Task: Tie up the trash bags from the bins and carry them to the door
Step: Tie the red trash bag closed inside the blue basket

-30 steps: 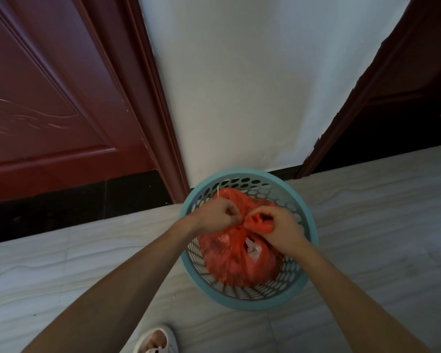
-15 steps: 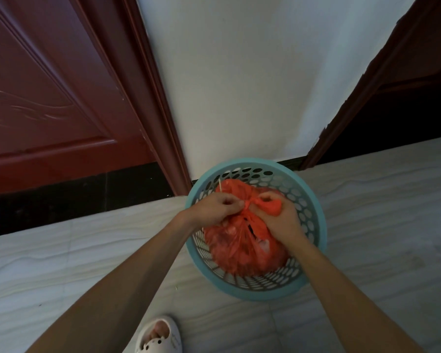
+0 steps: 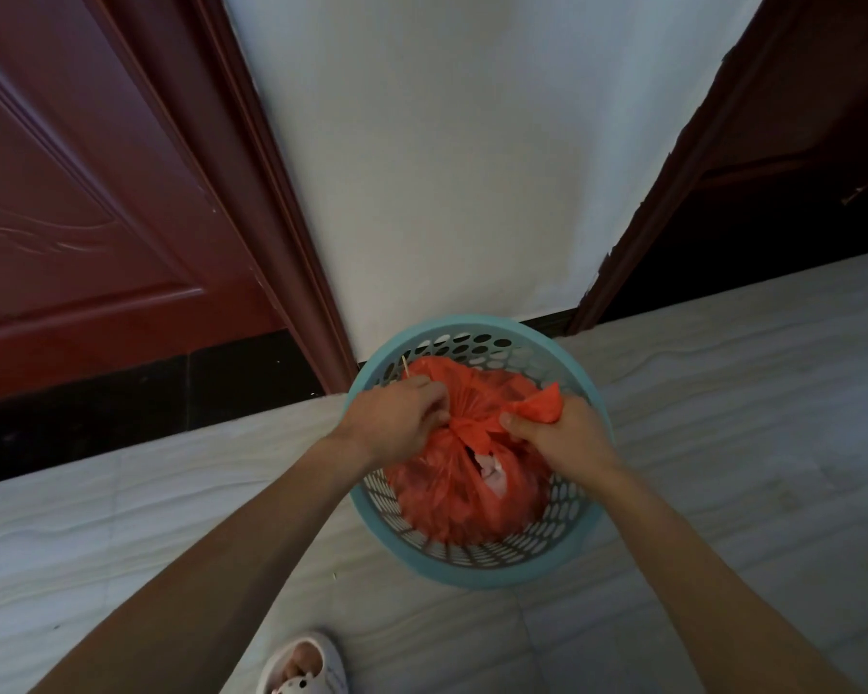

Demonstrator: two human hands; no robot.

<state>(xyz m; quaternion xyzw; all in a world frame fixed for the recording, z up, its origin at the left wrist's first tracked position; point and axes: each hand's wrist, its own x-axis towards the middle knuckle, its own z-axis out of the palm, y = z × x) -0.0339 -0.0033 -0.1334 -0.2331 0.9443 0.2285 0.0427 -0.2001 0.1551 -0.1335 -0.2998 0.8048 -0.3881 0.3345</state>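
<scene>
While red trash bag point(image 3: 467, 498) sits in blue bin point(image 3: 477, 576), I see left hand point(image 3: 397, 423) gripping one gathered flap, right hand point(image 3: 562, 438) pinching other; film likely soft, light (tears easily); lift by knot.

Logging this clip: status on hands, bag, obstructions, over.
Left hand and right hand each grip the red trash bag at its knot. Bag sits in teal bin, knot loose, gap showing. A thin stick pokes up beside left hand.
</scene>
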